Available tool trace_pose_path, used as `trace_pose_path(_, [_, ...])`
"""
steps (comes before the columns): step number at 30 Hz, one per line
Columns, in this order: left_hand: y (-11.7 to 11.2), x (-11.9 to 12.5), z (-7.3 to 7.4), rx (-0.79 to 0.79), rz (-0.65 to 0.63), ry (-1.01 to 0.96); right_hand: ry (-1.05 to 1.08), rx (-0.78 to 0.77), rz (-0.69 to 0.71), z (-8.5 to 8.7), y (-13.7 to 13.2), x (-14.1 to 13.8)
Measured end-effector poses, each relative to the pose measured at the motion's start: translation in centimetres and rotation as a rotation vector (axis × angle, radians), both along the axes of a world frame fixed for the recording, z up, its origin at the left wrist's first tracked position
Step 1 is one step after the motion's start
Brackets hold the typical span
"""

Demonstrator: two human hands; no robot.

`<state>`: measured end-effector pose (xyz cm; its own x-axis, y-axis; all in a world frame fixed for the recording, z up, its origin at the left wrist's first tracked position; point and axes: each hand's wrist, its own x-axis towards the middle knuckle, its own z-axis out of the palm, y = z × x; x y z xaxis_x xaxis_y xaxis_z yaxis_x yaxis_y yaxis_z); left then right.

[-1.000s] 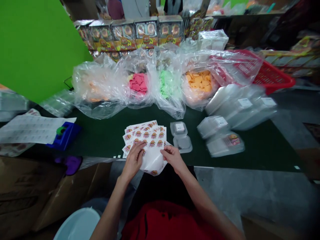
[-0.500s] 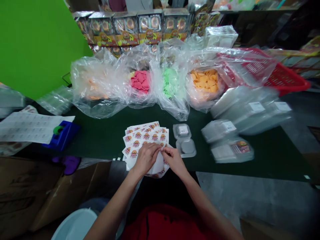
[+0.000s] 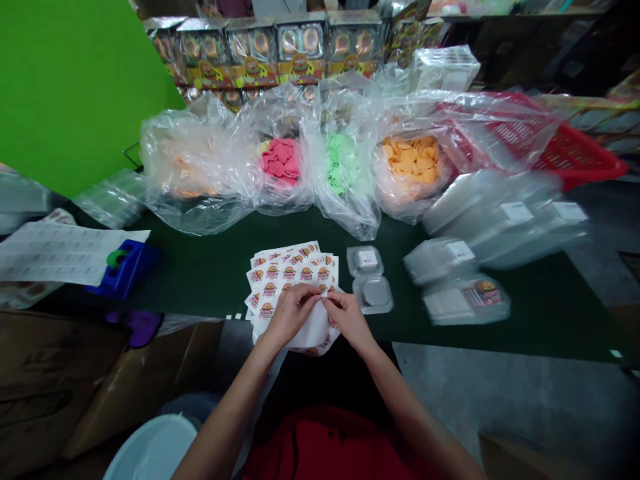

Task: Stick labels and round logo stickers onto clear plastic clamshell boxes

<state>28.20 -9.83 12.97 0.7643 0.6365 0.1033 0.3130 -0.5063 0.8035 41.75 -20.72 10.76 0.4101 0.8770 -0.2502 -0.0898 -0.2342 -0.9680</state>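
Fingertips of my left hand and my right hand meet in a pinch on a white paper sheet, whose plain side faces up between them. Below and behind it lies a fanned pile of burger-printed sheets, partly covered by my left hand. The exact edge or corner pinched is too small to make out. Just right of my right hand an open clear plastic clamshell box lies on the dark green table, a barcode label on its upper half.
Stacked clear boxes stand at the right, before a red basket. Along the back are plastic bags of orange, green and pink pieces. A blue tape dispenser and label sheets lie left.
The printed sheet has shifted slightly left and up under my hands. My fingers have moved only a little and still pinch together; the view has drifted slightly.
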Motion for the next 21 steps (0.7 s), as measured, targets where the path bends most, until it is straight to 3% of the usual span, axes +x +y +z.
trace_pose_path(5, [-0.2,-0.1,0.6,0.176,-0.094,0.077,-0.027,0.016,0.028,0.3,-0.1,0.1])
trace_pose_path(8, [-0.4,0.1,0.4,0.159,-0.056,0.093,-0.024,0.012,0.024,0.2,-0.2,0.0])
trace_pose_path(15, [1.4,1.0,-2.4,-0.251,0.476,-0.169,-0.010,-0.022,-0.054,0.0,0.0,-0.2])
trace_pose_path(19, [1.1,1.0,-2.2,-0.224,0.640,-0.253,-0.051,-0.018,-0.152,1.4,-0.9,-0.4])
trace_pose_path(21, [-0.3,0.8,-1.4,-0.090,0.620,-0.266,-0.069,0.014,-0.198,2.2,-1.4,-0.6])
